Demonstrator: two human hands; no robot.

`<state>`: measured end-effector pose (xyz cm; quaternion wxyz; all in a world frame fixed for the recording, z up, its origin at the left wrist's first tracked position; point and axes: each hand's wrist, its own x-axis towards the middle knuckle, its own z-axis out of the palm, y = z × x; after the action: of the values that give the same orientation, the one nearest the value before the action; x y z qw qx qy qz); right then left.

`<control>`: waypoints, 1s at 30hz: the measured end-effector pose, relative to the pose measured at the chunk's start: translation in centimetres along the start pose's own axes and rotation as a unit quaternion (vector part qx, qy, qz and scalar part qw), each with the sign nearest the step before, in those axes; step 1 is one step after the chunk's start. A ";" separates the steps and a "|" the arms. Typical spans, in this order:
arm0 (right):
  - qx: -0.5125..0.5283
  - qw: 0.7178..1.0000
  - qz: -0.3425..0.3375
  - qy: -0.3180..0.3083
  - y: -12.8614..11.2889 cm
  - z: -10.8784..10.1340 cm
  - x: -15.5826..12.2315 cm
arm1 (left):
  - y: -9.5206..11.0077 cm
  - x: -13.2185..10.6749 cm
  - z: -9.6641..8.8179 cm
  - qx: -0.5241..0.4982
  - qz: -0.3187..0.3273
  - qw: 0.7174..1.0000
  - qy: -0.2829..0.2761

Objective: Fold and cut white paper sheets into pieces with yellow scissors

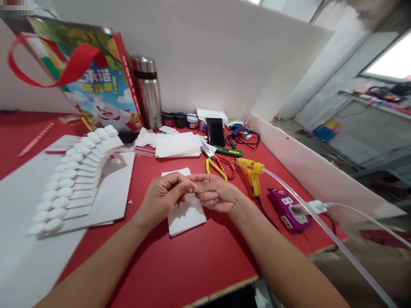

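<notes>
Over a small stack of white paper point(187, 219), my two hands meet with their fingertips touching. My left hand point(168, 190) is closed, thumb pressed against the fingers in a pinch. Opposite it, my right hand point(216, 193) has its fingers curled, and its thumb and fingertips reach the left fingertips. Anything between them is too small or hidden to make out. To the left, an arched white model point(91, 175) with several strips and rows of white discs stands on white board point(120, 194).
Right of my hands lie scissors point(214, 167) with yellow and red handles, a yellow glue gun point(252, 171) with a long glue stick, and a purple power strip point(290, 209). Behind are white sheets point(178, 145), a steel flask point(148, 94), a phone point(216, 131) and a colourful bag point(96, 81).
</notes>
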<state>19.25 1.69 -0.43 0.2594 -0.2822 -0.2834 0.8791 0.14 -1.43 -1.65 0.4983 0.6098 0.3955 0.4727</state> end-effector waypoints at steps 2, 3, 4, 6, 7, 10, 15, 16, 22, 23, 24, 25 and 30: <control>0.019 1.000 0.005 0.002 -0.3 0.1 0.0 | 0.1 0.1 0.0 -0.020 0.002 1.000 -0.003; 0.032 0.999 0.008 0.004 -0.4 0.2 0.0 | 0.2 0.2 0.0 -0.020 0.013 1.000 -0.003; 0.048 0.999 0.010 0.007 -0.6 0.3 0.0 | 0.3 0.2 -0.1 -0.012 0.028 1.000 -0.002; 0.078 0.997 0.013 0.011 -0.9 0.5 0.0 | 0.3 0.3 -0.1 0.023 0.062 0.998 0.000; 0.090 0.996 0.013 0.014 -0.9 0.5 -0.1 | 0.2 0.4 -0.1 0.044 0.083 0.996 0.000; 0.109 0.994 0.014 0.030 -1.0 0.8 -0.1 | -0.2 0.5 -0.2 0.097 0.161 0.982 0.008; 0.098 0.993 0.018 0.059 -0.8 1.0 -0.2 | -0.6 0.5 -0.3 0.129 0.222 0.966 0.017; 0.096 0.993 0.019 0.063 -0.8 1.0 -0.1 | -0.6 0.4 -0.4 0.134 0.222 0.966 0.015; 0.090 0.993 0.025 0.068 -0.6 0.8 0.1 | -0.3 0.3 -0.6 0.169 0.216 0.962 0.012; 0.089 0.993 0.027 0.066 -0.5 0.7 0.2 | -0.3 0.3 -0.6 0.169 0.213 0.962 0.015; 0.089 0.994 0.029 0.064 -0.5 0.7 0.2 | -0.2 0.3 -0.5 0.166 0.207 0.964 0.019; 0.090 0.993 0.029 0.064 -0.6 0.8 0.2 | -0.2 0.3 -0.5 0.158 0.201 0.967 0.021; 0.112 0.991 0.016 0.075 -1.0 1.2 -0.2 | -0.3 0.4 -0.2 0.130 0.192 0.973 0.010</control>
<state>18.87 1.86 1.07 0.2956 -0.3213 -0.1577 0.8857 0.05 -0.93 -1.88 0.3113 0.7290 0.3341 0.5100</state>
